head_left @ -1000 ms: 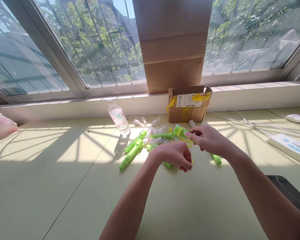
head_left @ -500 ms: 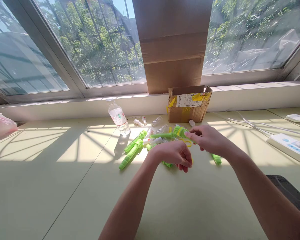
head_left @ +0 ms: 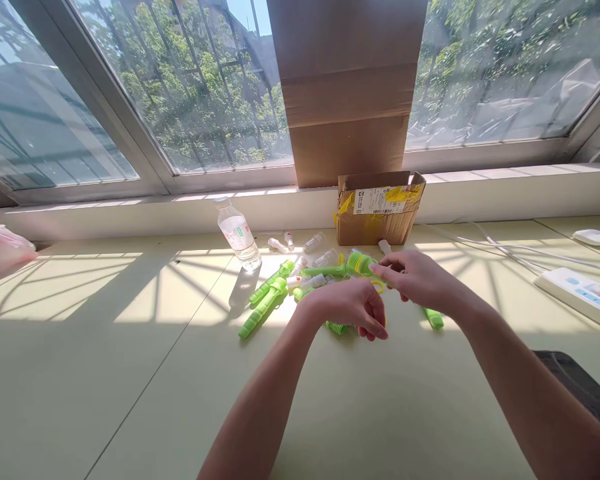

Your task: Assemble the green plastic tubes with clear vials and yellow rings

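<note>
My right hand [head_left: 410,277] pinches the ribbed end of a green plastic piece [head_left: 361,263] above the pile. My left hand [head_left: 363,310] is closed, its fingers bent down; a bit of yellow shows beside the fingertips, but what they grip is hidden. Around and behind the hands lie clear ribbed caps [head_left: 325,259], white tubes [head_left: 313,282] and a yellow ring [head_left: 378,287]. Two green sticks [head_left: 263,312] rest left of the pile. Another green piece [head_left: 434,318] lies below my right wrist.
A water bottle [head_left: 239,237] stands behind the green sticks. At the back is an open cardboard box [head_left: 375,223]. A power strip [head_left: 577,290] with cables lies at the right, near a dark object [head_left: 575,383]. A pink bag [head_left: 5,252] sits far left.
My left hand has shifted very slightly to the right and its fingers have turned a little. My right hand has stayed almost still on the green piece.
</note>
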The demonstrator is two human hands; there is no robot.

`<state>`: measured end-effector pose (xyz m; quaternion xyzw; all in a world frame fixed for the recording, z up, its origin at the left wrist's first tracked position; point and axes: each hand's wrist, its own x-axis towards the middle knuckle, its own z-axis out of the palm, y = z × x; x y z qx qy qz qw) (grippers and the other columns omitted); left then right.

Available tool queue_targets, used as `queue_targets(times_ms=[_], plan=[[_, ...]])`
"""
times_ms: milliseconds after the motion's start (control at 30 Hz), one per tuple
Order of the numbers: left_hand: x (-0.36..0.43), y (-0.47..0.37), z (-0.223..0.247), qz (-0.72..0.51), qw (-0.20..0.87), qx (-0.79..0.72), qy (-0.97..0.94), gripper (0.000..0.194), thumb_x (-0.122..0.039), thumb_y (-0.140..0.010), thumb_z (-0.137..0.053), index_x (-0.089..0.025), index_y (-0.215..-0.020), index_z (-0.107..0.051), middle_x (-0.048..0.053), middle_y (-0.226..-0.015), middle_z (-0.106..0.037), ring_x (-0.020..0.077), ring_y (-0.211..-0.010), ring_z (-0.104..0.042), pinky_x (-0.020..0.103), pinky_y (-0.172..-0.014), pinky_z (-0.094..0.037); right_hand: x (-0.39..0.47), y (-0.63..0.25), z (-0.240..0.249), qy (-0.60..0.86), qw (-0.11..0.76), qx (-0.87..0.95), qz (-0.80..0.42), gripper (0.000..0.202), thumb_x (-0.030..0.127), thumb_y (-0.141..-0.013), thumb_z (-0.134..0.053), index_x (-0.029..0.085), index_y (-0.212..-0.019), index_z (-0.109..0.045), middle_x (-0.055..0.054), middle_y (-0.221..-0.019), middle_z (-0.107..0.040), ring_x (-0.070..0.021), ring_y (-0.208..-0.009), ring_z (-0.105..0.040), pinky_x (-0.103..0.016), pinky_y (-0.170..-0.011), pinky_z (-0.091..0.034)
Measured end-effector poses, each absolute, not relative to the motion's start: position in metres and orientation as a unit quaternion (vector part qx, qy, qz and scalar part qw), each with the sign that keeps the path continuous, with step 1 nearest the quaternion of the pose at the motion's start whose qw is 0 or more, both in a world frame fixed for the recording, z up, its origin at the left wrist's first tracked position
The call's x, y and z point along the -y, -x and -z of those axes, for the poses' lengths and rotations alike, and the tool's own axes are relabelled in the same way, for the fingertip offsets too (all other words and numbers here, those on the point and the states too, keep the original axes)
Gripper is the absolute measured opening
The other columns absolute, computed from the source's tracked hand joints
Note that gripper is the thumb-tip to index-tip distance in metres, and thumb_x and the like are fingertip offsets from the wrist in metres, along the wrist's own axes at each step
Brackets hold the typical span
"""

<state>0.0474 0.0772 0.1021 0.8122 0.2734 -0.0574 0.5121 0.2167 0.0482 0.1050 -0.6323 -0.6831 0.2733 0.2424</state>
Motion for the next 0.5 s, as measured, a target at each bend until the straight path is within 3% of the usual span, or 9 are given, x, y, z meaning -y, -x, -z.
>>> queue_targets(times_ms=[167, 300, 367, 433, 500], plan=[[-0.0779, -0.0468, -0.1021, 0.057, 0.496, -0.286, -0.818, 0.014, -0.028, -0.067, -0.068, -0.015, -0.073, -0.065, 0.001, -0.068, -0.066, 0.0112, -0.062, -0.059, 0.021, -0.055, -0.044, -0.0483, -0.2168, -0.1047, 0.635, 0.242, 0.682, -0.271, 0.041, 0.057, -0.079, -0.049, 0.018, -0.071, -0.06, 0.001, -0.053, -0.049, -0.011, -0.045, -0.044, -0.025, -0.045, -0.029], [-0.0766, -0.0467, -0.101, 0.054, 0.49, -0.291, -0.82, 0.013, -0.02, -0.071, -0.057, -0.016, -0.081, -0.065, 0.0, -0.067, -0.064, 0.0111, -0.062, -0.06, 0.022, -0.057, -0.045, -0.0479, -0.2164, -0.1049, 0.633, 0.245, 0.682, -0.272, 0.042, 0.058, -0.079, -0.05, 0.018, -0.07, -0.06, 0.001, -0.053, -0.048, -0.0111, -0.045, -0.043, -0.025, -0.044, -0.028], [-0.0749, -0.0478, -0.1001, 0.063, 0.464, -0.309, -0.827, 0.011, -0.02, -0.069, -0.054, -0.017, -0.076, -0.063, -0.001, -0.063, -0.062, 0.0115, -0.06, -0.058, 0.022, -0.054, -0.043, -0.0475, -0.2162, -0.105, 0.632, 0.246, 0.682, -0.272, 0.042, 0.058, -0.079, -0.05, 0.018, -0.07, -0.059, 0.001, -0.053, -0.048, -0.0108, -0.045, -0.043, -0.025, -0.044, -0.028], [-0.0727, -0.0501, -0.0989, 0.048, 0.407, -0.342, -0.846, 0.006, -0.022, -0.068, -0.053, -0.018, -0.063, -0.054, -0.002, -0.058, -0.057, 0.0109, -0.054, -0.053, 0.022, -0.047, -0.036, -0.0472, -0.216, -0.105, 0.633, 0.246, 0.682, -0.271, 0.042, 0.058, -0.079, -0.05, 0.018, -0.07, -0.059, 0.001, -0.053, -0.048, -0.0106, -0.044, -0.042, -0.025, -0.044, -0.028], [-0.0707, -0.0531, -0.0976, 0.012, 0.338, -0.372, -0.864, 0.02, -0.023, -0.067, -0.052, -0.019, -0.053, -0.039, -0.003, -0.051, -0.046, 0.0093, -0.046, -0.042, 0.025, -0.042, -0.025, -0.047, -0.2161, -0.1049, 0.633, 0.245, 0.683, -0.269, 0.042, 0.058, -0.079, -0.049, 0.018, -0.069, -0.059, 0.001, -0.053, -0.048, -0.0106, -0.044, -0.042, -0.025, -0.043, -0.027]])
